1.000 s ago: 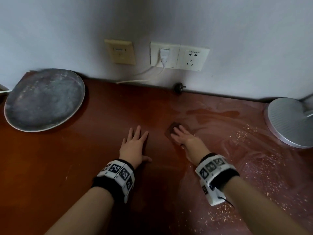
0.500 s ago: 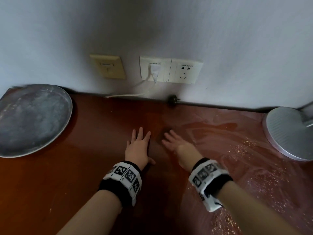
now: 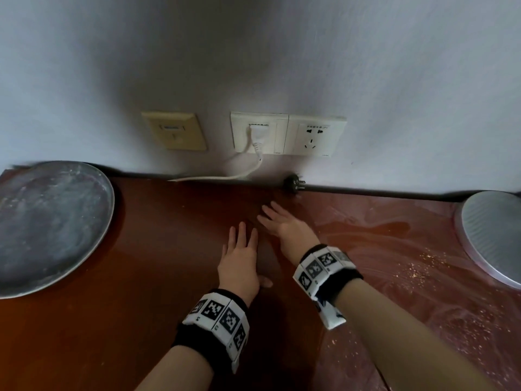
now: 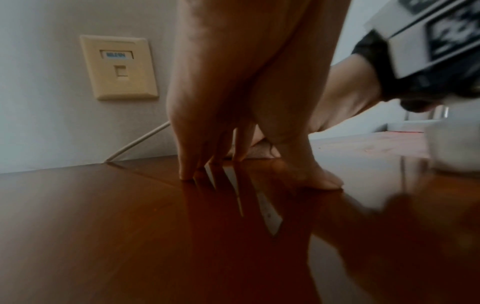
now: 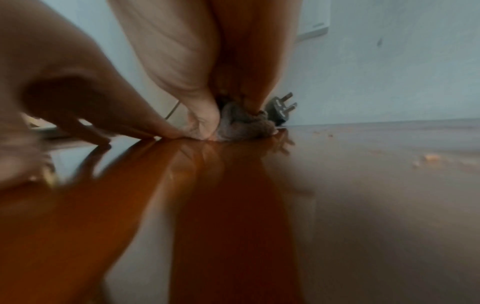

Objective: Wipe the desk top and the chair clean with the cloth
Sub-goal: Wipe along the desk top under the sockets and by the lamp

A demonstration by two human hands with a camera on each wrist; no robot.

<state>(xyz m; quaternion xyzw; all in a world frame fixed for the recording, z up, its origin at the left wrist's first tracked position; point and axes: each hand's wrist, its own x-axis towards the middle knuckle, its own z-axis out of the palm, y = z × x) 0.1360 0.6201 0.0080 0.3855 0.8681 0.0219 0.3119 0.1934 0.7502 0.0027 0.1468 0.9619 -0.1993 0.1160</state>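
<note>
While the left hand lies flat with fingers straight on the desk top, the right hand presses the bunched cloth down with outstretched fingers, just in front of the loose black plug.

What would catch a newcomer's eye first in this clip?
Two hands lie mid-desk: the left hand flat on the glossy reddish-brown wooden desk top, the right hand pressing a small grey-brown cloth. Pale crumbs and smears cover the desk's right side; a round grey metal tray sits far left.
</note>
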